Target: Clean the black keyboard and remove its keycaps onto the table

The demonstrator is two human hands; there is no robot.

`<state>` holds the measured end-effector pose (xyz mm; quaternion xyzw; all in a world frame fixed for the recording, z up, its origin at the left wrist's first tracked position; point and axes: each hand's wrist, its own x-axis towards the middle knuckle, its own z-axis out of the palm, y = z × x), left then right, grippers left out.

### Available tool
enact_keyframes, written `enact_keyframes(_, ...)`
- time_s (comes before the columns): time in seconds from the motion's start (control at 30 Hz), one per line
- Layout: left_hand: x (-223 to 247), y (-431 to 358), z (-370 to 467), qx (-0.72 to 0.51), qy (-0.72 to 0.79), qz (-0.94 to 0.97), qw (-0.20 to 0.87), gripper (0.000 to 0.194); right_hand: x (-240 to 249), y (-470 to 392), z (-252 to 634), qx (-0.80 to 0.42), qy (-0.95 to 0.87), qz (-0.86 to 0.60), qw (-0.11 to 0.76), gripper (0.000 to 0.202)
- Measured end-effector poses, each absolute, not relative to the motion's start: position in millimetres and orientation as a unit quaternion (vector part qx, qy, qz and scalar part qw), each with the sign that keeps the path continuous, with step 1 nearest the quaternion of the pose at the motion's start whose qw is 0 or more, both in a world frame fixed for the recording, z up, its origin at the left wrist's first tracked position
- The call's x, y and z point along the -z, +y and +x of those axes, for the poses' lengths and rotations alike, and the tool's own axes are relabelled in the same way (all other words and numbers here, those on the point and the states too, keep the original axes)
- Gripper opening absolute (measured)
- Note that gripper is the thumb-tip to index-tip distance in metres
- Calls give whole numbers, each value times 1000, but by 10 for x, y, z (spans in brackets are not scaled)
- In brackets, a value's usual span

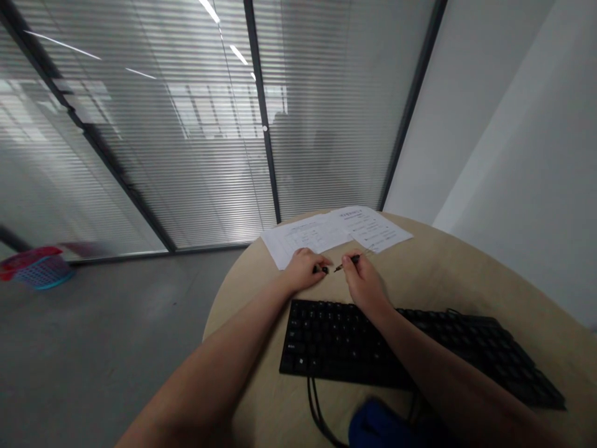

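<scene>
Just beyond the black keyboard [340, 339], my left hand [305, 269] rests on the round wooden table [247, 292], its fingers curled round a small black piece [321, 269]. My right hand [364, 280] pinches a dark pen-like object [347, 262], whose thin tip points left toward my left hand. A small gap lies between the tip and the black piece. Past both hands are printed white sheets [308, 235], overlapping another sheet [373, 227] at the table's far edge. My right forearm crosses over the keyboard.
Black cables [313, 404] run from the keyboard toward me, near a blue item [380, 424] at the bottom edge. A glass partition with blinds [209, 174] stands behind the table, a white wall [513, 155] at right. A red and blue basket [44, 270] sits on the floor at left.
</scene>
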<state>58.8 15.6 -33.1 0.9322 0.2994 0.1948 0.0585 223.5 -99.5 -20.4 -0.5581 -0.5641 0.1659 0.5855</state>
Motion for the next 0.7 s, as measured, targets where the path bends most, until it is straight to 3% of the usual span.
enact_keyframes(0.7,347,188,554,-175,296,937,58,35,275,-989,2275,-198,-570,-549,578,23)
